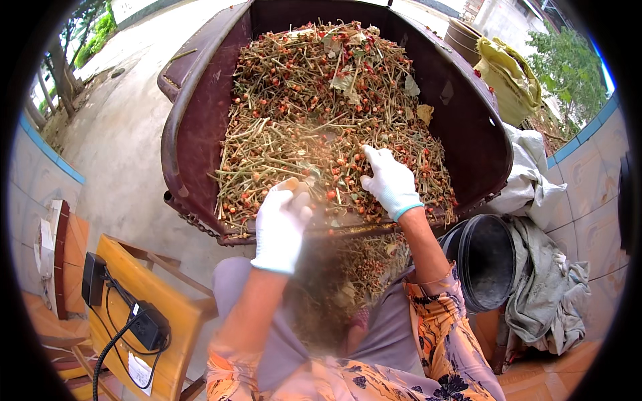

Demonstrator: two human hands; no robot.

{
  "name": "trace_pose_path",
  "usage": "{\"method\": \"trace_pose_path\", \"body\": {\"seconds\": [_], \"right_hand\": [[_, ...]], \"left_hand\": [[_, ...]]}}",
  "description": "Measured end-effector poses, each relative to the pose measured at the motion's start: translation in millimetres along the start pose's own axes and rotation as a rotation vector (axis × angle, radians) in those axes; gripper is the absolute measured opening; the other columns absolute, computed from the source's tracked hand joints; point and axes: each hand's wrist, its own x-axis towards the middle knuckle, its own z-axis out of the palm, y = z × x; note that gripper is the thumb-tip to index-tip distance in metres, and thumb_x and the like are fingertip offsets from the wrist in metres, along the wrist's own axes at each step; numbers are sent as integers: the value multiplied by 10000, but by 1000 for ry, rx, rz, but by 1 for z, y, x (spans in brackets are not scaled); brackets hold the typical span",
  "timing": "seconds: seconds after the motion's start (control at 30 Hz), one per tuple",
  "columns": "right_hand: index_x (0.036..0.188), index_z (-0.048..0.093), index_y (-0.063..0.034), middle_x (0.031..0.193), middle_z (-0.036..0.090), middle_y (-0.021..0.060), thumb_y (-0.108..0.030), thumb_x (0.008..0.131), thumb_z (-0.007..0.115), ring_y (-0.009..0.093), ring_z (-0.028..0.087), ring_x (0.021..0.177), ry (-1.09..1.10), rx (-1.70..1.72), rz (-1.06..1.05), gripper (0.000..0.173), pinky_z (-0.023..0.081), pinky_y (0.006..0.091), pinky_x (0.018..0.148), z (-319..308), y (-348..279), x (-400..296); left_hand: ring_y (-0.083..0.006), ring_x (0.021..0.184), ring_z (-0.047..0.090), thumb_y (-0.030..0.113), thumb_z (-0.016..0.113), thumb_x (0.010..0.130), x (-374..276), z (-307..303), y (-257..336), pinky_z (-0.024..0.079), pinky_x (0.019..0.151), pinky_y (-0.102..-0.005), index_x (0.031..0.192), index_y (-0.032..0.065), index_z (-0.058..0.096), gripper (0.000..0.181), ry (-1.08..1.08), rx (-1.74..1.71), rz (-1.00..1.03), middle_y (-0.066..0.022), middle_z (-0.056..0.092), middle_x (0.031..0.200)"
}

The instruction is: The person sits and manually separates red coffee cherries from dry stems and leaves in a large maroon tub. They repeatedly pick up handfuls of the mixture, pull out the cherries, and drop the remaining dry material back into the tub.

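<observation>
A deep heap of dry plant stalks (281,145), mixed with small red-orange fruit bits and pale dry leaves, fills the dark red metal cart bed (200,130) before me. My left hand (283,220), in a white knit glove, hangs over the bed's front edge with its fingers loosely curled. Blur and the curl hide whether anything lies in it. On the right, my gloved right hand (391,180) reaches onto the heap, its thumb and forefinger apart, touching the loose bits. Below the front edge, more stalks and fruit bits (373,265) lie between my knees under a hazy brown blur.
A black bucket (486,260) stands right of my knee beside a crumpled grey cloth (541,290). White sacks (531,170) and a yellow sack (506,80) stand right of the cart. A wooden stool (175,311) at left carries black power adapters (148,326) and cables.
</observation>
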Motion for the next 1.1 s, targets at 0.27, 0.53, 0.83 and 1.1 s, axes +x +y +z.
{"method": "trace_pose_path", "body": {"seconds": [0.27, 0.53, 0.83, 1.1], "right_hand": [[1395, 488, -56, 1308, 608, 100, -95, 884, 658, 176, 620, 1119, -157, 894, -118, 540, 494, 289, 932, 12, -24, 32], [1342, 544, -41, 1223, 642, 108, -108, 966, 541, 126, 659, 885, 2, 1173, 148, 382, 541, 260, 705, -7, -1, 30], [1162, 646, -111, 1000, 663, 139, -270, 851, 703, 304, 669, 903, 197, 280, 23, 354, 520, 384, 806, 9, 20, 16], [1278, 570, -87, 1128, 636, 153, -255, 857, 698, 325, 642, 1004, 155, 180, 107, 471, 508, 399, 872, 17, 30, 25]], "left_hand": [[-141, 709, 592, 33, 463, 903, 7, -12, -15, 503, 596, -280, 1053, 40, 582, 192, -121, 120, -40, -86, 632, 909], [-131, 740, 595, 11, 450, 905, 3, -9, -11, 500, 614, -270, 1023, 29, 576, 173, -68, 164, -23, -84, 622, 929], [-142, 762, 590, 9, 445, 905, 5, -11, -10, 501, 632, -280, 1007, 15, 569, 161, -96, 144, 25, -91, 625, 928], [-145, 767, 603, 5, 466, 893, 0, -10, -6, 505, 641, -284, 1007, 26, 598, 176, -97, 92, 17, -81, 634, 933]]}}
